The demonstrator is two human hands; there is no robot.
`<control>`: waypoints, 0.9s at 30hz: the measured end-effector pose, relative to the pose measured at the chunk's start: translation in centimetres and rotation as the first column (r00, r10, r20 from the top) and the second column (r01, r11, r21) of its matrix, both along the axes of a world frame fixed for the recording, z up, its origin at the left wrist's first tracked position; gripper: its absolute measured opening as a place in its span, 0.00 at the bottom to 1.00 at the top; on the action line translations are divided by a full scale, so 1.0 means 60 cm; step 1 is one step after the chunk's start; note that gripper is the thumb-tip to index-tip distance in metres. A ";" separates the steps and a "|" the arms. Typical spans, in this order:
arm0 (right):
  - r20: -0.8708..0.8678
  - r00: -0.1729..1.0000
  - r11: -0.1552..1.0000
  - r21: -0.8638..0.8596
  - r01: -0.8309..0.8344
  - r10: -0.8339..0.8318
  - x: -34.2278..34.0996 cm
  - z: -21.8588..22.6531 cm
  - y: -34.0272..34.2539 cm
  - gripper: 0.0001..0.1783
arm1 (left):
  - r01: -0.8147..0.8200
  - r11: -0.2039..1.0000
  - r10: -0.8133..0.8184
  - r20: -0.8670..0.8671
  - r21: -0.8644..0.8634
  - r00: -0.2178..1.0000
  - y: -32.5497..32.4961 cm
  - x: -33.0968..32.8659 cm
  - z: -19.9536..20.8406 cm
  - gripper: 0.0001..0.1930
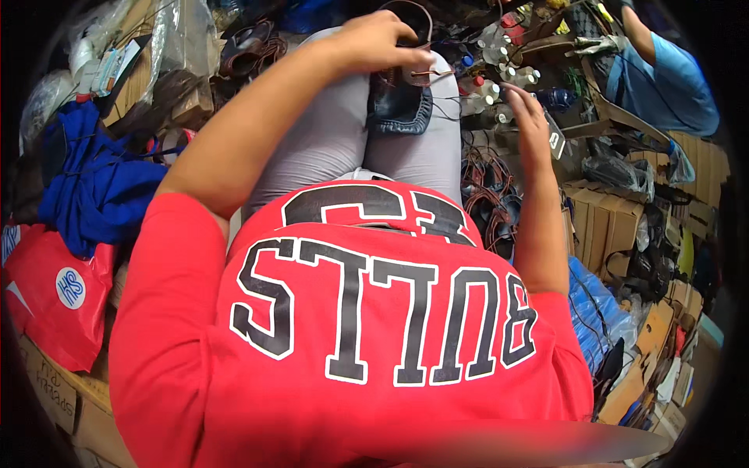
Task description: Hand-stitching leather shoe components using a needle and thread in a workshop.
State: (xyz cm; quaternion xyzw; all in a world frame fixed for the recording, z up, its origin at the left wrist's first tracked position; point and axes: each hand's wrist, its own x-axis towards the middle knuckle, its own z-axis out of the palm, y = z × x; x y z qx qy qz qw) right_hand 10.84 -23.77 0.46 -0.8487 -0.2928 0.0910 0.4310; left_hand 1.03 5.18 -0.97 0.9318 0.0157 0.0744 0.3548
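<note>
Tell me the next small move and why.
Probably bring the right hand over to the dark shoe to steady it: only the left hand is at the shoe on the lap, while the right is held out to the side.

Both arms (269,117) stretch forward, bare below the elbows.
The left hand (374,40) angles inward, thumb extended; the right hand (532,129) points forward, fingers (521,101) straightened.

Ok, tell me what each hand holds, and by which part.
Left hand: the dark shoe, seemingly by its brown far end. Right hand: cannot tell.
</note>
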 end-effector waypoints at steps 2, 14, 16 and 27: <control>-0.132 0.969 0.972 -0.085 -0.219 0.207 -0.025 0.042 0.063 0.18 | 0.085 0.996 -0.086 -0.029 -0.026 0.996 -0.012 0.019 0.009 0.18; -0.103 0.870 0.784 -0.393 -0.480 0.481 -0.078 0.059 0.108 0.15 | 0.318 0.864 -0.364 -0.046 -0.390 0.930 -0.009 0.031 -0.030 0.12; -0.029 0.901 0.853 -0.310 -0.419 0.432 -0.086 0.048 0.091 0.14 | 0.271 0.798 -0.386 -0.113 -0.538 0.915 -0.010 0.033 -0.031 0.12; -0.085 0.960 0.960 -0.064 -0.273 0.267 -0.098 0.059 0.046 0.08 | 0.518 0.777 -0.585 -0.107 -0.358 0.804 0.028 0.042 -0.010 0.20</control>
